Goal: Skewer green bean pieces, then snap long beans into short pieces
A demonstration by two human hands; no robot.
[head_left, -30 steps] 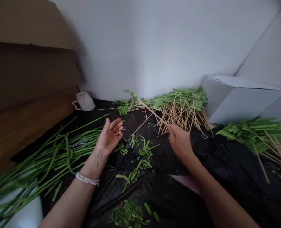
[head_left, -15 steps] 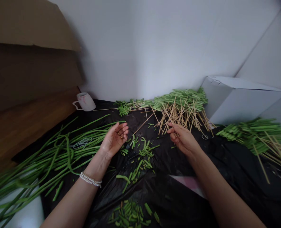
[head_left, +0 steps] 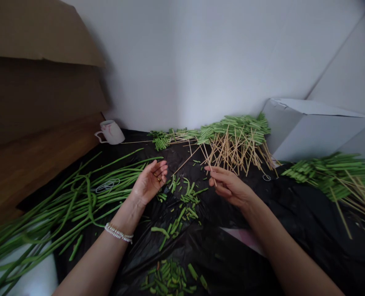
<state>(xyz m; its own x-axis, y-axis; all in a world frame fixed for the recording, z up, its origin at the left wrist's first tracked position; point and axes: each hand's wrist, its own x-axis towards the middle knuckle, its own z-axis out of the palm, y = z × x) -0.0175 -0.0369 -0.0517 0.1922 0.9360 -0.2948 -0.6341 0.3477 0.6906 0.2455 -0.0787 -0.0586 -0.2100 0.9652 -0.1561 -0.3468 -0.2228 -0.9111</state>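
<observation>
My left hand (head_left: 149,183) hovers palm up with its fingers loosely curled and apart, and nothing shows in it. It is beside the tips of long green beans (head_left: 105,197) lying on the left. My right hand (head_left: 230,185) pinches a thin bamboo skewer (head_left: 208,159) between thumb and fingers, the stick pointing up and away. Just behind it, a heap of cut bean pieces threaded on skewers (head_left: 234,129) has bare sticks (head_left: 228,154) fanning toward me. Short bean cuttings (head_left: 187,201) lie between and below my hands.
Black plastic sheeting (head_left: 133,255) covers the work surface. At the back left stands a white mug (head_left: 112,132) near a cardboard box (head_left: 40,94). A white box (head_left: 318,131) is at right, with more skewered beans (head_left: 330,172) before it. Bean scraps (head_left: 170,279) lie in front.
My right hand has moved left and slightly toward me, away from the bare sticks, with a skewer now visible in its fingers. My left hand has hardly moved.
</observation>
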